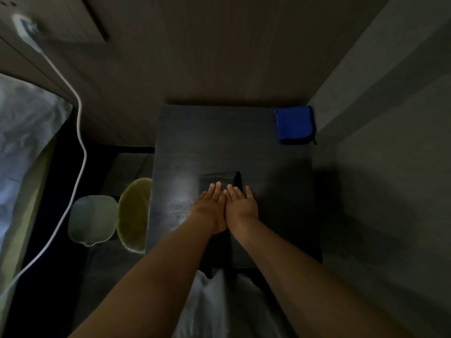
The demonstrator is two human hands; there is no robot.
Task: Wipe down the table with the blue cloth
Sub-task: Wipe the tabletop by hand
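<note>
The blue cloth (294, 124) lies folded in the far right corner of the dark desk (185, 142), right by the wall (380, 118). It is well apart from both my grips. My left grip (210, 207) and my right grip (242, 206) are side by side near the middle of the desk, touching each other. The fingers of both are straight and flat, and they hold nothing. My fingertips lie over a flat black thing (214, 178) on the desk. I cannot tell what it is. Left of the desk, lower down, are a grey round thing (92, 218) and a yellow-green round thing (133, 213), just beside each other. A white cable (81, 132) hangs down on the left.
</note>
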